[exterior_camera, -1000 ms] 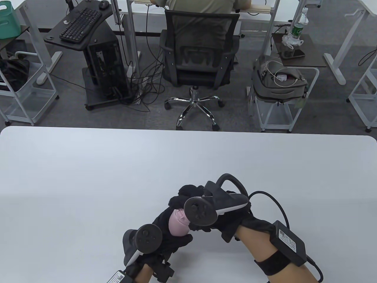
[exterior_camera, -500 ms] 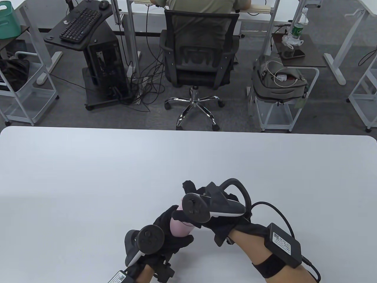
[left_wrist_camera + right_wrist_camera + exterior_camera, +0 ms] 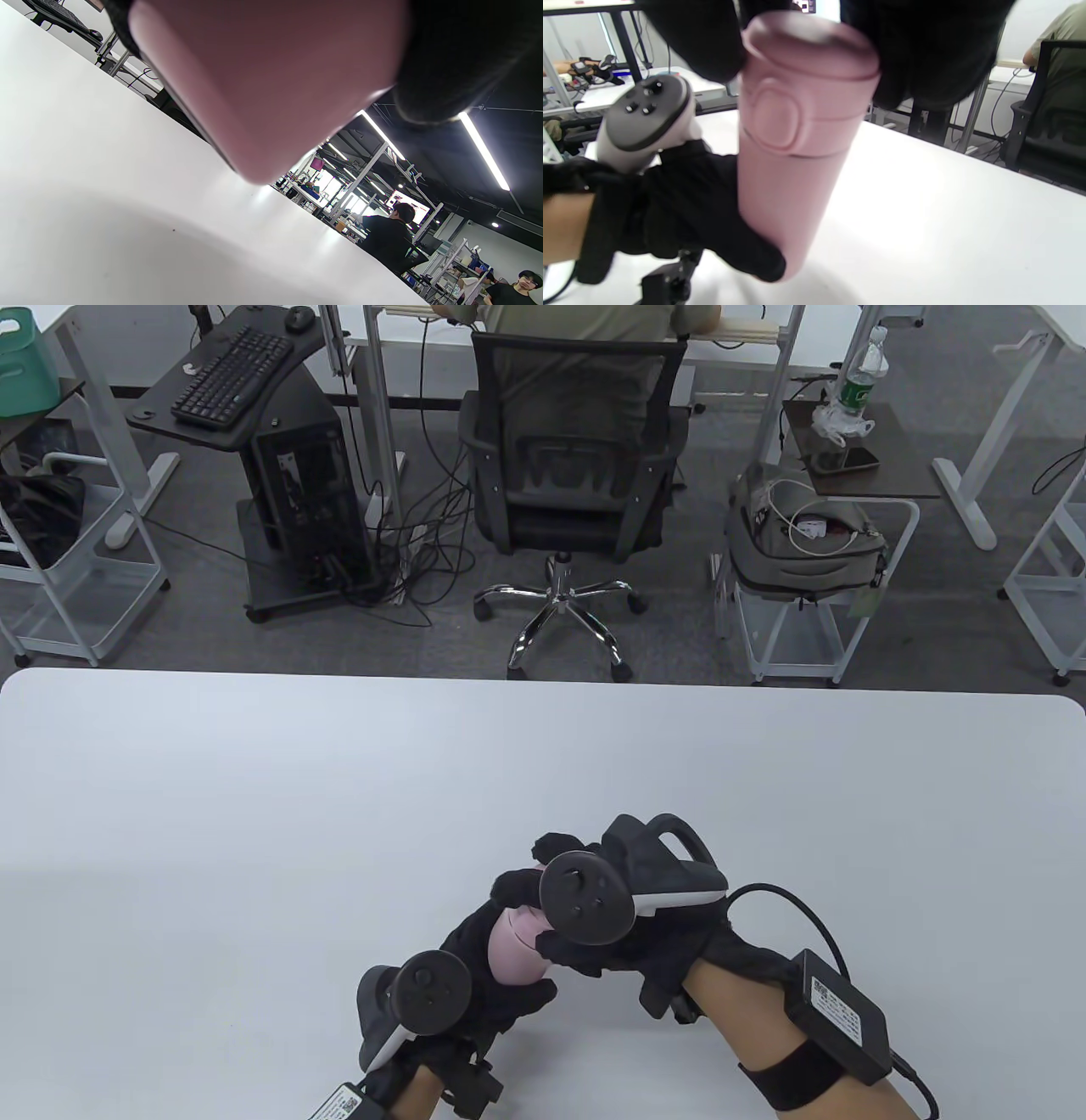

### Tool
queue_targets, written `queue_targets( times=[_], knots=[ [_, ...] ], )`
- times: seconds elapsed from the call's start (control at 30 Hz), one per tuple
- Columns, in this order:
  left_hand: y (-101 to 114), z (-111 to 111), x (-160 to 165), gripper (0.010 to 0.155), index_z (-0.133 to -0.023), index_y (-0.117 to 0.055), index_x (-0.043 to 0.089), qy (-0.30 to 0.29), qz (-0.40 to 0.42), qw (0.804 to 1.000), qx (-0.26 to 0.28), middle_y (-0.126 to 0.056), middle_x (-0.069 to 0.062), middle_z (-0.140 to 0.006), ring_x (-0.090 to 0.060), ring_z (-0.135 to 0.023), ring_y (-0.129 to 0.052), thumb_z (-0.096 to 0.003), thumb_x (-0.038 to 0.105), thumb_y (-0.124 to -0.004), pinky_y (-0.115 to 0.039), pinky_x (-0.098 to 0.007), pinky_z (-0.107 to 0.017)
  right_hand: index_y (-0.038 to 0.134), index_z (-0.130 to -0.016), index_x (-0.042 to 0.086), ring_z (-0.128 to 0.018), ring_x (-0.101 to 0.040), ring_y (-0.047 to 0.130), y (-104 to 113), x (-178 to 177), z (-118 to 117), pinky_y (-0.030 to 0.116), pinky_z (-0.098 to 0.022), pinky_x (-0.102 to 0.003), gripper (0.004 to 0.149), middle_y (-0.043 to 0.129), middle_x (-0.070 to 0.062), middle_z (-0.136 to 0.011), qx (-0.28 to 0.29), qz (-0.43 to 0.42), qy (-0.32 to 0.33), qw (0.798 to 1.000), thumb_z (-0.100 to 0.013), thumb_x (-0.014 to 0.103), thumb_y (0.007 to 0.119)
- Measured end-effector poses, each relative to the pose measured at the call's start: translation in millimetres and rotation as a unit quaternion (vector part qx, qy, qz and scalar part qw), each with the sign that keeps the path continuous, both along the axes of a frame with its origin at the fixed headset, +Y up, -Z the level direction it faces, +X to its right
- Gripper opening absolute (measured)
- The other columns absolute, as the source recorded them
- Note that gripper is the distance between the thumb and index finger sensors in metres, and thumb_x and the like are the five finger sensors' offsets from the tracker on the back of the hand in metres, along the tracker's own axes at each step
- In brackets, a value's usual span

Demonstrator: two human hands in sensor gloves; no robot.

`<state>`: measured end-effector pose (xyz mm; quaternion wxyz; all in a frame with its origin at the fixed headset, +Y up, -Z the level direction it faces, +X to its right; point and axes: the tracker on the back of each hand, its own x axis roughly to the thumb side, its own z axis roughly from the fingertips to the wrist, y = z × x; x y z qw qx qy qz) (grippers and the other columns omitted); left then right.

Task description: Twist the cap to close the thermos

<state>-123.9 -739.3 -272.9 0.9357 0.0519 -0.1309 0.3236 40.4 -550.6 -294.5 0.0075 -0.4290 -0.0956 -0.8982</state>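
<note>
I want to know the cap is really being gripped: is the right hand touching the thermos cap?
Touching. In the right wrist view, the right hand has gloved fingers pressed against both sides of the pink cap.

Bare white table (image 3: 254, 780) to the left, right and far side of the cluster at the near middle edge. Blocking the near middle: pink thermos (image 3: 513, 954) standing on the tabletop, wrapped low by the left hand (image 3: 488, 976) and topped at the cap (image 3: 806, 55) by the right hand (image 3: 611, 933). Bulky trackers on both hands, plus a cable and box on the right forearm, crowding the near right. Little gap between the two hands beside the thermos. Beyond the far table edge, well apart: an office chair (image 3: 577, 466), carts and desks on the floor.
</note>
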Motion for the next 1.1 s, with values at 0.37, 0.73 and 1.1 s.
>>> queue_targets(
  times=[0.37,0.73,1.1],
  knots=[
    [0.5,-0.1,-0.2,0.123,-0.111,-0.024,0.024,0.0,-0.002,1.0,0.002,-0.046,-0.016,-0.113,-0.035,-0.101,-0.059,-0.0168,0.073,-0.087,-0.068,-0.05,-0.072,0.047,-0.115,0.016,-0.067,-0.032,0.1,-2.4,-1.6,0.1,0.09,-0.047,-0.042,0.06,0.081,-0.034,-0.091,0.053,0.011,-0.058,0.997,-0.067,0.05,0.056],
    [0.3,0.6,0.8,0.123,-0.111,-0.024,0.024,-0.003,-0.007,1.0,0.005,-0.046,-0.015,-0.113,-0.034,-0.101,-0.059,-0.0168,0.073,-0.087,-0.068,-0.05,-0.072,0.07,-0.1,0.001,-0.03,-0.012,0.1,-7.1,-1.9,0.1,0.088,-0.02,-0.028,0.072,0.097,-0.018,-0.059,0.124,0.009,-0.121,0.985,-0.066,0.057,0.042],
    [-0.6,-0.6,-2.0,0.123,-0.111,-0.024,0.024,0.002,0.002,1.0,-0.001,-0.046,-0.015,-0.113,-0.035,-0.101,-0.059,-0.0169,0.073,-0.088,-0.068,-0.05,-0.072,0.019,-0.117,0.013,-0.104,-0.066,0.054,-1.2,10.2,-2.3,0.058,-0.066,-0.08,0.098,0.033,-0.037,-0.121,0.014,-0.013,0.024,1.0,-0.052,0.055,0.079]
  ],
)
